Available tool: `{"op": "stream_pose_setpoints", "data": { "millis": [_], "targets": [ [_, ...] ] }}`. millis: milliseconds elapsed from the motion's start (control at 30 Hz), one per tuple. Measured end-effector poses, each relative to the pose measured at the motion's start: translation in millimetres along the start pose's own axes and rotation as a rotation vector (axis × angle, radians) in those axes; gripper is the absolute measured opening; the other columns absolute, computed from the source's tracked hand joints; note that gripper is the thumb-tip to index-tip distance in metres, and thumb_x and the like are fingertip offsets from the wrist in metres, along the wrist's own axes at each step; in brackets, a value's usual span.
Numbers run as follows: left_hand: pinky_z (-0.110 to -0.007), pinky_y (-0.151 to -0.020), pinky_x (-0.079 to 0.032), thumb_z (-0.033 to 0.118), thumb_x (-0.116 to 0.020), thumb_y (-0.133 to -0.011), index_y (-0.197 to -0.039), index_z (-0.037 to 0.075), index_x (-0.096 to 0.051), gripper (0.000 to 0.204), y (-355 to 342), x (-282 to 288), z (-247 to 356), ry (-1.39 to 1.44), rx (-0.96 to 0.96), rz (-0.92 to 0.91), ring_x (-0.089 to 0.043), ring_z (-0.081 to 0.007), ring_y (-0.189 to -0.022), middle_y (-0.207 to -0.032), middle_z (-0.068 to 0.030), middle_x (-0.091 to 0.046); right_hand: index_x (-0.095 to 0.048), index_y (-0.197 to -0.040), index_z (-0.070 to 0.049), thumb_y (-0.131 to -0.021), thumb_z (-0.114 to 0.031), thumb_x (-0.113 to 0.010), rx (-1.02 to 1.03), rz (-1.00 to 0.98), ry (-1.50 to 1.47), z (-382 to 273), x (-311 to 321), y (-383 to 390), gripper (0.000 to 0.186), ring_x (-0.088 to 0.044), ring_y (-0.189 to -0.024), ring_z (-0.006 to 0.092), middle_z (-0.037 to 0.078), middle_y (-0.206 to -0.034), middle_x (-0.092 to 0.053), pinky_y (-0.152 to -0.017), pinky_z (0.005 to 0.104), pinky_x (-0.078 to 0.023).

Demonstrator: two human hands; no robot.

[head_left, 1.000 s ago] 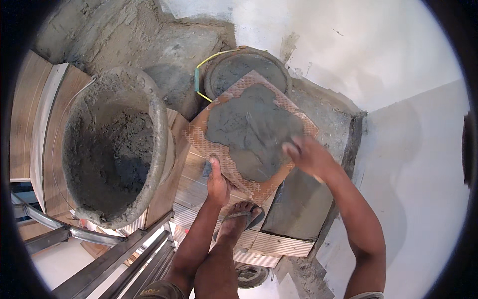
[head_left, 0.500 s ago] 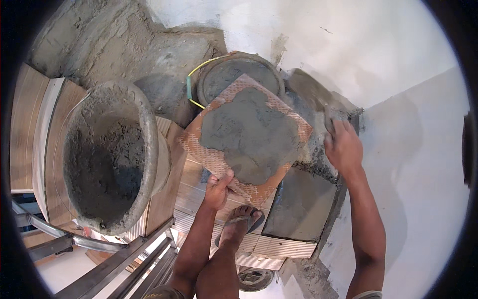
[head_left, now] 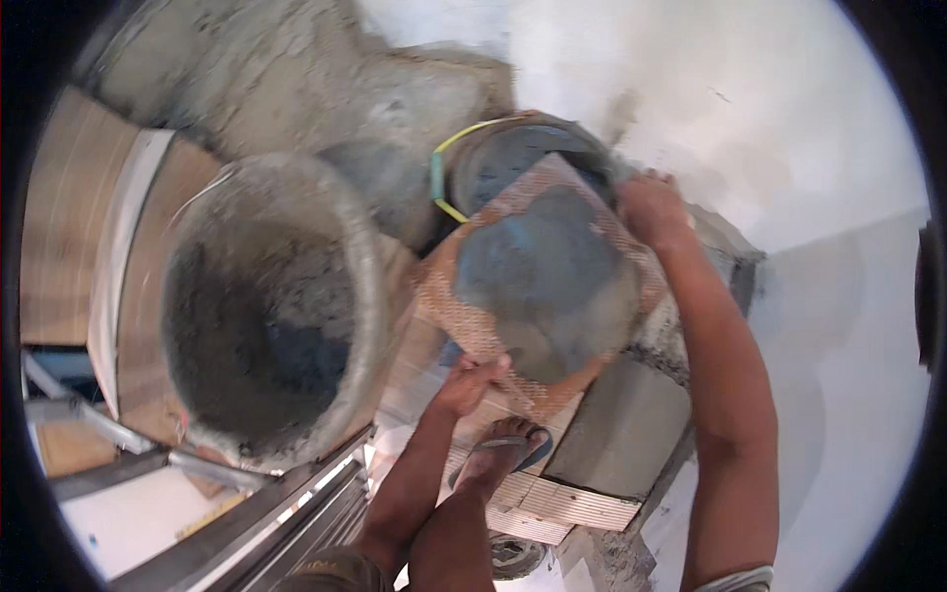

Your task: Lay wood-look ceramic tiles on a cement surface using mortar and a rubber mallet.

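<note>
My left hand [head_left: 475, 385] grips the near corner of a square reddish-brown tile [head_left: 456, 314], with the thumb on its upper face. The tile lies back upward, its ridged surface bare along the edges. Wet grey mortar [head_left: 538, 271] covers its middle. Beyond the tile's right corner, my right hand [head_left: 653, 209] is closed beside a round bucket [head_left: 592, 143]. The trowel seen in it earlier is mostly hidden now, and its blade cannot be made out. The bucket has a yellow handle with a green grip, and watery grey mix inside, partly covered by the tile.
A large mortar-caked tub [head_left: 367, 326] stands at the left. My sandalled foot [head_left: 501, 444] rests on wood-look tiles below the held tile. A grey mortar bed [head_left: 621, 429] lies right of the foot, next to the white wall [head_left: 829, 375]. Metal railing bars [head_left: 286, 513] cross the lower left.
The whole view has shifted, so things appear farther right. My right hand has moved away from me, toward the bucket's rim. My left hand keeps its hold on the tile.
</note>
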State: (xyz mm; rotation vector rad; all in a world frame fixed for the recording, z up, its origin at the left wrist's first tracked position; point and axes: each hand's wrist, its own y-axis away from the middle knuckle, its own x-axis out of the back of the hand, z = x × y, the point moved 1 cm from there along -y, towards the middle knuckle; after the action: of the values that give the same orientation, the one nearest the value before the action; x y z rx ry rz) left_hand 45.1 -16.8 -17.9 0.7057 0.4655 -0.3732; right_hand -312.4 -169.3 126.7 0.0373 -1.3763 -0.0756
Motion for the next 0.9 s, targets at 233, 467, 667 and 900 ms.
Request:
{"op": "stream_pose_setpoints", "data": {
  "millis": [233, 467, 667, 900],
  "targets": [
    [-0.031, -0.079, -0.056, 0.016, -0.08, -0.09, -0.117, 0.009, -0.065, 0.032, 21.0, 4.3, 6.9, 0.037, -0.014, -0.069, -0.068, -0.0142, -0.096, -0.102, -0.0014, -0.071, -0.064, -0.129, -0.002, -0.089, -0.013, -0.067, -0.097, 0.58, -0.24, -4.4, 33.5, 164.4, 0.042, -0.057, -0.108, 0.0391, 0.02, -0.121, -0.062, -0.099, 0.0517, -0.044],
    [-0.033, -0.092, -0.054, 0.008, -0.077, -0.089, -0.141, 0.004, -0.052, 0.058, 87.5, -16.8, 13.7, 0.107, 0.048, -0.085, -0.067, -0.019, -0.112, -0.129, -0.0066, -0.066, -0.065, -0.126, 0.001, -0.085, -0.004, -0.069, -0.342, 0.518, -0.431, -36.9, -26.3, 370.4, 0.042, -0.057, -0.114, 0.0419, 0.022, -0.126, -0.059, -0.105, 0.0513, -0.044],
    [-0.041, -0.102, -0.051, 0.006, -0.071, -0.089, -0.143, 0.001, -0.051, 0.058, 143.5, -45.5, 30.0, 0.125, 0.004, -0.149, -0.065, -0.025, -0.119, -0.133, -0.0116, -0.066, -0.065, -0.107, -0.008, -0.071, -0.003, -0.075, -0.419, 0.701, -0.487, -143.9, -37.9, 431.3, 0.038, -0.059, -0.112, 0.0337, 0.012, -0.115, -0.061, -0.104, 0.0559, -0.041],
    [-0.044, -0.106, -0.05, 0.01, -0.064, -0.089, -0.14, -0.004, -0.052, 0.054, 176.6, -33.0, 19.0, 0.068, 0.09, -0.254, -0.066, -0.0293, -0.119, -0.13, -0.0158, -0.067, -0.068, -0.094, -0.015, -0.069, -0.014, -0.077, -0.583, 0.7, -0.443, -171.7, -21.8, 481.3, 0.026, -0.06, -0.105, 0.0279, 0.003, -0.103, -0.062, -0.109, 0.0543, -0.035]
  ]
}}
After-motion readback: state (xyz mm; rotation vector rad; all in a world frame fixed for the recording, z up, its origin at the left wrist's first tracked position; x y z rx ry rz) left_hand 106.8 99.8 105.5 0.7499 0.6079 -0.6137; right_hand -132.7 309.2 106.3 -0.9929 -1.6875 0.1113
